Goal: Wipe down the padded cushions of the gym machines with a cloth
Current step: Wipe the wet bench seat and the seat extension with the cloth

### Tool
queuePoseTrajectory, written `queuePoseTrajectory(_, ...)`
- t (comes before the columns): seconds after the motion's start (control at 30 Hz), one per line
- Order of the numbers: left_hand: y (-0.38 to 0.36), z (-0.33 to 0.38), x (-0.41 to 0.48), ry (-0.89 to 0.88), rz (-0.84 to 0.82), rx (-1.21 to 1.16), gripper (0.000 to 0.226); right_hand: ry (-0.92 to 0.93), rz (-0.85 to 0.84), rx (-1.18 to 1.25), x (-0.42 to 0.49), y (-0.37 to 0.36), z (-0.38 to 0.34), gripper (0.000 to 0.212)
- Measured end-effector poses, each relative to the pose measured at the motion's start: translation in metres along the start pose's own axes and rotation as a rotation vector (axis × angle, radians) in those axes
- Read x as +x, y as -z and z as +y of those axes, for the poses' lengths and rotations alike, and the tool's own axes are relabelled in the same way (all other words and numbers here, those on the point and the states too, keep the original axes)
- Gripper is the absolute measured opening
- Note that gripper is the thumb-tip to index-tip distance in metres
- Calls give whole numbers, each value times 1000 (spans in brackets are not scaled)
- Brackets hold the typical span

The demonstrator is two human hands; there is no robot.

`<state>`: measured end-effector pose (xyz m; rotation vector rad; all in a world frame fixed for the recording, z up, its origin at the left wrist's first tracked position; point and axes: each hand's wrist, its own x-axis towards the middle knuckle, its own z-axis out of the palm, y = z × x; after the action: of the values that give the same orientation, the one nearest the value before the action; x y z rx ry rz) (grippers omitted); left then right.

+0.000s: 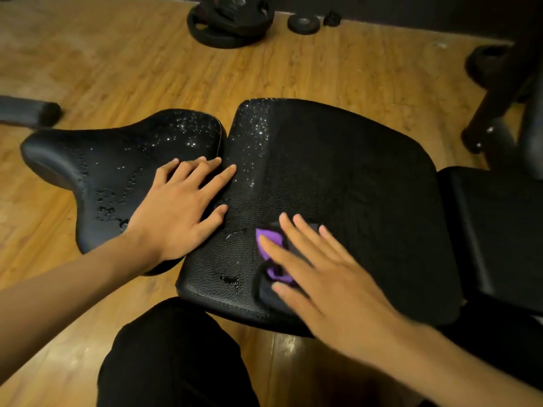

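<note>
wet black cushion (338, 171): left hand (179, 207) flat, fingers spread; right hand (317, 265) presses cloth (271, 251).

Three pads: middle pad (338, 171), left pad (111, 160), right pad (499, 230). One cloth (271, 245) on the middle pad. Two hands (179, 207).

The large cushion (346, 183) is covered in black, pebble-grained leatherette, matt where dry, and is beaded with glistening droplets (253, 124) along its left strip. The saddle-shaped cushion (111, 168) is finished smoother and glossier. The cloth (266, 242) is seen as soft purple-and-black fabric. The floor (323, 71) is laid in satin wood-grain planks.
</note>
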<state>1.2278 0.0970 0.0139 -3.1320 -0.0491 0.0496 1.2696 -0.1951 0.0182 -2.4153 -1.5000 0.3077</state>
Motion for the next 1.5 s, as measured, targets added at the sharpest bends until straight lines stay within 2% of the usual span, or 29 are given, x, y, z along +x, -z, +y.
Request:
queuePoseTrajectory(0.1, 0, -1, 0, 6, 10, 0, 70, -83, 117, -104, 65, 12, 59, 65)
queuePoseTrajectory(0.2, 0, 0, -1, 18, 19, -3, 69, -312, 165, -144, 161, 46, 137, 65)
queuePoseTrajectory(0.3, 0, 1, -1, 14, 22, -12, 69, -523, 189, -87, 209, 73, 171, 60)
queuePoseTrajectory(0.37, 1, 1, 0, 11, 21, -18, 69, -547, 202, -77, 200, 64, 156, 59)
queuePoseTrajectory(0.5, 1, 2, -1, 14, 19, -15, 68, -394, 235, -24, 106, 18, 79, 59)
queuePoseTrajectory(0.57, 3, 3, -1, 18, 5, -18, 68, -338, 166, -15, 52, 3, 31, 66)
queuePoseTrajectory(0.63, 5, 4, -1, 26, -10, -17, 67, -288, 94, -33, 27, -2, 13, 69)
queuePoseTrajectory(0.77, 8, 5, 0, 35, -24, -30, 68, -303, 148, 9, 93, 22, 67, 89)
queuePoseTrajectory(0.9, 3, 3, -2, 50, 12, -36, 68, -399, 123, -123, 174, 37, 106, 87)
queuePoseTrajectory(1.0, 0, 2, -4, 58, 48, -47, 69, -393, 221, -67, 177, 37, 91, 78)
queuePoseTrajectory(1.1, 0, 1, -3, 73, 71, -129, 72, -431, 324, 128, 141, 32, 52, 88)
queuePoseTrajectory(1.17, 4, -5, -3, 64, 69, -232, 74, -406, 342, 129, 118, 24, 22, 91)
queuePoseTrajectory(1.23, 7, -15, -5, 16, 53, -282, 75, -393, 324, 123, 111, 18, 16, 84)
queuePoseTrajectory(1.3, 8, -32, -8, -66, 44, -209, 72, -427, 272, -27, 116, 16, 23, 70)
queuePoseTrajectory(1.37, 10, -54, -10, -110, 16, -114, 70, -454, 252, -173, 125, 16, 25, 67)
queuePoseTrajectory(1.4, 11, -65, -11, -118, 0, -77, 70, -469, 245, -173, 128, 17, 22, 67)
queuePoseTrajectory(1.5, 9, -86, -13, -161, -43, -22, 71, -543, 275, 35, 130, 16, 3, 65)
